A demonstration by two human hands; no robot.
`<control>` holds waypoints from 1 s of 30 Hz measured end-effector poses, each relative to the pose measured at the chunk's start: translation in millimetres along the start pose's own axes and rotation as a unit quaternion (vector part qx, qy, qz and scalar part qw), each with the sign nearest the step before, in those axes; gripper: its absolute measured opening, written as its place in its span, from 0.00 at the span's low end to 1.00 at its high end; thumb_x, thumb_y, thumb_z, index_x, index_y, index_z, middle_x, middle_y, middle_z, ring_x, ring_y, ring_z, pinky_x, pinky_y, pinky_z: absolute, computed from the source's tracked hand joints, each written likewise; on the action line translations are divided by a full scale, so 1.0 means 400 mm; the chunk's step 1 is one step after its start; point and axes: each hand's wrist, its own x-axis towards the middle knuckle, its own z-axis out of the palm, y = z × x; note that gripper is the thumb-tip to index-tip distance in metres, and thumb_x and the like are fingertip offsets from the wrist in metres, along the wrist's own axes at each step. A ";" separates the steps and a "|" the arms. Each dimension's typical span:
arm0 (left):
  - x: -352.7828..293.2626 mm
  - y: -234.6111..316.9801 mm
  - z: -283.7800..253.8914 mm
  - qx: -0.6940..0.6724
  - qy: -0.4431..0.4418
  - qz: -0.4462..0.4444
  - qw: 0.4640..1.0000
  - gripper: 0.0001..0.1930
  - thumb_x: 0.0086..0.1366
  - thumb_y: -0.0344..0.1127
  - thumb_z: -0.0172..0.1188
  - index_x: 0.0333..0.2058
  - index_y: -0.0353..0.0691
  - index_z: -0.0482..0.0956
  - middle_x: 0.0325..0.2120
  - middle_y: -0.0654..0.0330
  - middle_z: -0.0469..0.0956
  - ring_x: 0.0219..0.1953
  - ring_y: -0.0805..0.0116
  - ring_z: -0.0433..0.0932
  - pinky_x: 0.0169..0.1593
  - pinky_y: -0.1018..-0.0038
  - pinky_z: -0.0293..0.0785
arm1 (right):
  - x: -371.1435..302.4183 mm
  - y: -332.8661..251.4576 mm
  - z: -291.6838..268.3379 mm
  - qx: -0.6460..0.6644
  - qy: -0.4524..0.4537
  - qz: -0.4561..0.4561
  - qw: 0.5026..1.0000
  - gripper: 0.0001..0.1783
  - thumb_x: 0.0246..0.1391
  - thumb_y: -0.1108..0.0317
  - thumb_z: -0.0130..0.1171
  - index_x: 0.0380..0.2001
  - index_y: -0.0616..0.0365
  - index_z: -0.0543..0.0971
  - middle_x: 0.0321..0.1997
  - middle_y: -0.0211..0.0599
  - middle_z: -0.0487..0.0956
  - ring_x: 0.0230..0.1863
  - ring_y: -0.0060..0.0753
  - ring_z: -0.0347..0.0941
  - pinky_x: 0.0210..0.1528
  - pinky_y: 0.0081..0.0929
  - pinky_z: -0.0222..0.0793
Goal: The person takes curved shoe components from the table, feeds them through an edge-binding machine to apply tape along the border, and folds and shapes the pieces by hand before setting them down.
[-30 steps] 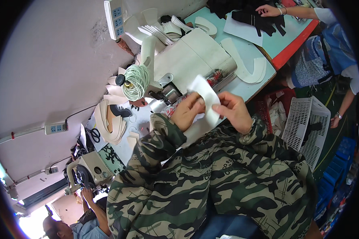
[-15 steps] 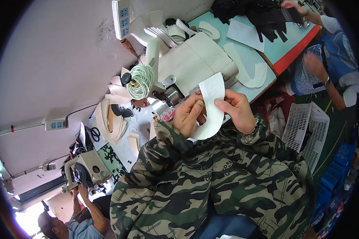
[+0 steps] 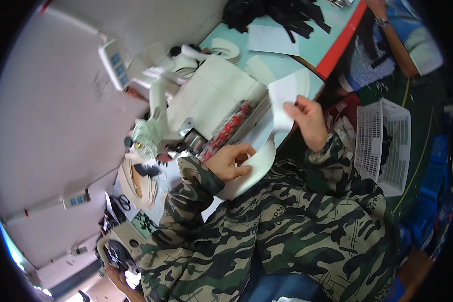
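Observation:
A long white curved piece (image 3: 260,163), smooth and bendable, stretches between my two hands above my lap. My left hand (image 3: 231,162) pinches its inner edge around the middle, thumb on top. Its lower end curves down in front of my camouflage sleeve. With thumb and fingers my right hand (image 3: 309,121) grips the upper part, which twists slightly between the hands. Just beyond is a pale sewing machine (image 3: 206,93) with a red and grey strip (image 3: 227,130) along its near side. A coil of pale green cord (image 3: 147,138) hangs at its left end.
Stacked beige curved pieces (image 3: 133,189) and black scissors (image 3: 122,202) lie on the left. Black cloth (image 3: 272,15) and a white sheet (image 3: 272,40) lie on the far table. A white plastic basket (image 3: 400,156) stands at right, near a co-worker's arm (image 3: 395,40). Another person's hand (image 3: 117,277) shows lower left.
My hands have moved apart, the right one up and rightward, the left one lower. The white piece now extends longer between them. The whole view has tilted and shifted.

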 end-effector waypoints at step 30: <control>-0.266 -0.332 0.243 -0.083 0.324 -0.300 0.893 0.13 0.59 0.36 0.53 0.40 0.35 0.72 0.25 0.53 0.78 0.20 0.66 0.79 0.23 0.76 0.73 | 0.275 0.274 -0.123 -0.634 0.040 -0.130 0.761 0.14 0.40 0.65 0.55 0.35 0.50 0.76 0.36 0.34 0.74 0.41 0.36 0.67 0.42 0.36 0.56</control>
